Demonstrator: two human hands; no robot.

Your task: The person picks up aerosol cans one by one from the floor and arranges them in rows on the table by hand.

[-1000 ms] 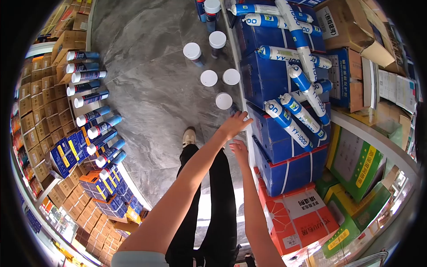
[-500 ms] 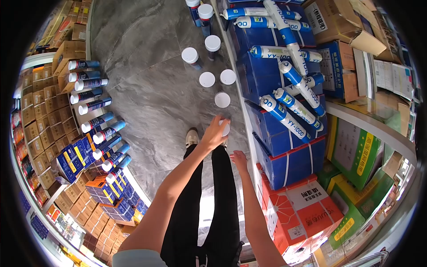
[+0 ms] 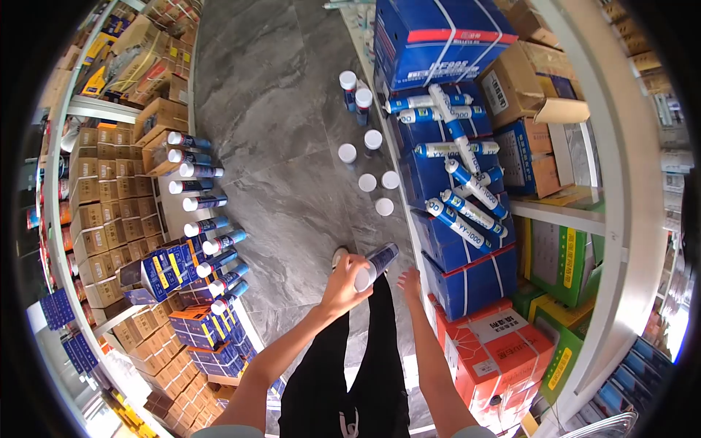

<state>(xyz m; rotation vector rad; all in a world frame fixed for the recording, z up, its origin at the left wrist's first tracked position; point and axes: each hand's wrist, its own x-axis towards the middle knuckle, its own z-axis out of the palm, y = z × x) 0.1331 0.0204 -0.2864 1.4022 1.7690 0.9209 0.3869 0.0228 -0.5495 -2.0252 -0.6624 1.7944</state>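
My left hand [image 3: 343, 285] grips an aerosol can [image 3: 383, 260] with a white cap, around its cap end. The can is tilted above my legs, its dark bluish body slanting up to the right. My right hand [image 3: 410, 282] hangs beside the stacked blue boxes, fingers apart and holding nothing. On the grey floor ahead stand several more white-capped cans [image 3: 384, 207], upright and loosely grouped along the right-hand shelf.
White-and-blue sausage tubes [image 3: 460, 226] lie crossed on blue boxes [image 3: 467, 285] at the right. Below them sits an orange-red carton [image 3: 504, 339]. On the left, a row of cans [image 3: 204, 202] lines a shelf edge before stacked brown cartons [image 3: 102, 212].
My left hand has raised a can off the floor and tipped it, so its side now shows. The view has shifted, bringing in more of the far aisle.
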